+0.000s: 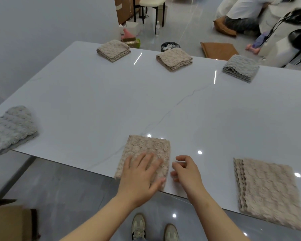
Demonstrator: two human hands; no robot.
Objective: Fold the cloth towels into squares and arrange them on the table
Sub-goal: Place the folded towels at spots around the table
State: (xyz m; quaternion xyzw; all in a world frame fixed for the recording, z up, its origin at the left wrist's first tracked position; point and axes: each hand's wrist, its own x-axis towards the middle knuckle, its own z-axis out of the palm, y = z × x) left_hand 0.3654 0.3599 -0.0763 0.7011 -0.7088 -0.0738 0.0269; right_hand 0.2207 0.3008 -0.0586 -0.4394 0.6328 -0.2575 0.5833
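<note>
Beige towel (146, 146) lies under the flat left grip (139, 176); the right grip (186, 173), loosely curled and empty, sits just beside its edge.

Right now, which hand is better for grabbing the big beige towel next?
Probably the right. The right hand is free and nearer the big beige towel, while the left hand lies flat on the small folded beige towel.

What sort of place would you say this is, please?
Probably an indoor living or dining room, perhaps used as a workspace: a large glossy white table, a cushioned stool on a polished grey floor, and a waste bin beyond the table.
</note>
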